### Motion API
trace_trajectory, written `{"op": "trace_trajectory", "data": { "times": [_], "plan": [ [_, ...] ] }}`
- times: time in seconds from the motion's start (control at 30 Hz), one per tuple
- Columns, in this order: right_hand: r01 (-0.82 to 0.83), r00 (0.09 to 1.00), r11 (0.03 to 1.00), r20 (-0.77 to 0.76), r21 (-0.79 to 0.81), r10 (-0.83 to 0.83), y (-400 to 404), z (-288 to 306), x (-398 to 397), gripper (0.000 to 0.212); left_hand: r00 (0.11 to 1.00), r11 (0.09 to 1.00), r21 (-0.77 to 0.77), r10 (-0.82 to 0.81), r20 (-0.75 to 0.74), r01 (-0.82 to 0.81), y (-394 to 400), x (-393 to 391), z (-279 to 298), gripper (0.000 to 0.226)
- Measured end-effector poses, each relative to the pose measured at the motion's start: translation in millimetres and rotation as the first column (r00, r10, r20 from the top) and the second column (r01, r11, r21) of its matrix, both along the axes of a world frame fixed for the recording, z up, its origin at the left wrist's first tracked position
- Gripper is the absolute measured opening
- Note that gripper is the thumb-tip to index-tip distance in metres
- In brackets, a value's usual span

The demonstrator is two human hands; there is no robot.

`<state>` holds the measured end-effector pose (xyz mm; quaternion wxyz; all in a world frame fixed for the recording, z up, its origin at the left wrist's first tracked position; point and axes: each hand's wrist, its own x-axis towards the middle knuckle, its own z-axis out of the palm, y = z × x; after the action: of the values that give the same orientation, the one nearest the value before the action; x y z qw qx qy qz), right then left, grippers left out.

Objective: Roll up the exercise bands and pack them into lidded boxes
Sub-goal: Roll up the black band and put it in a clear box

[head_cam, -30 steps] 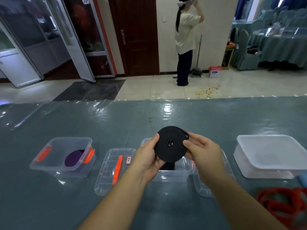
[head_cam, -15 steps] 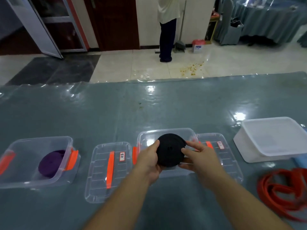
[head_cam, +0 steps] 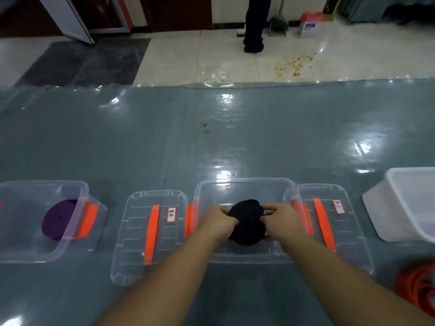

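A rolled black exercise band (head_cam: 247,223) sits low inside the clear middle box (head_cam: 244,184). My left hand (head_cam: 217,221) grips its left side and my right hand (head_cam: 277,218) pinches its right side, both reaching into the box. A rolled purple band (head_cam: 57,218) lies in the clear box (head_cam: 42,187) at the left. Two clear lids with orange strips lie flat: one lid (head_cam: 153,234) left of the middle box, the other lid (head_cam: 329,222) right of it. A loose red band (head_cam: 416,285) lies at the right edge.
A white tub (head_cam: 409,198) stands at the right. The table (head_cam: 211,137) has a grey cloth under clear plastic. Beyond its far edge a person (head_cam: 254,22) stands on a tiled floor with scattered debris.
Both hands have lowered the black roll from above the table down into the middle box. The camera has tilted downward.
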<state>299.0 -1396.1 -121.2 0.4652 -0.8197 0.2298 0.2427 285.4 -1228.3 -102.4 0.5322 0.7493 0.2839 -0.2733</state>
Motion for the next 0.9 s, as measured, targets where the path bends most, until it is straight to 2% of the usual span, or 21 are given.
{"op": "trace_trajectory", "data": {
  "times": [0.1, 0.2, 0.37, 0.9],
  "plan": [
    [-0.048, 0.999, 0.995, -0.003, -0.091, 0.048, 3, -21, 10, 0.045, 1.000, 0.996, 0.087, -0.022, -0.006, 0.022, -2, 6, -17, 0.023],
    [-0.092, 0.995, 0.981, 0.016, -0.169, 0.096, 5, -30, 17, 0.045, 0.996, 0.983, 0.164, -0.085, 0.005, 0.083, -5, 13, -34, 0.011],
    [-0.092, 0.994, 0.974, 0.039, -0.206, 0.103, 2, -39, 29, 0.040, 0.996, 0.962, 0.267, -0.079, 0.036, 0.066, -12, 26, -56, 0.028],
    [-0.119, 0.985, 0.957, 0.090, -0.264, 0.148, 8, -53, 28, 0.034, 0.988, 0.928, 0.362, -0.126, 0.094, 0.084, -7, 24, -77, 0.027]
  ]
}}
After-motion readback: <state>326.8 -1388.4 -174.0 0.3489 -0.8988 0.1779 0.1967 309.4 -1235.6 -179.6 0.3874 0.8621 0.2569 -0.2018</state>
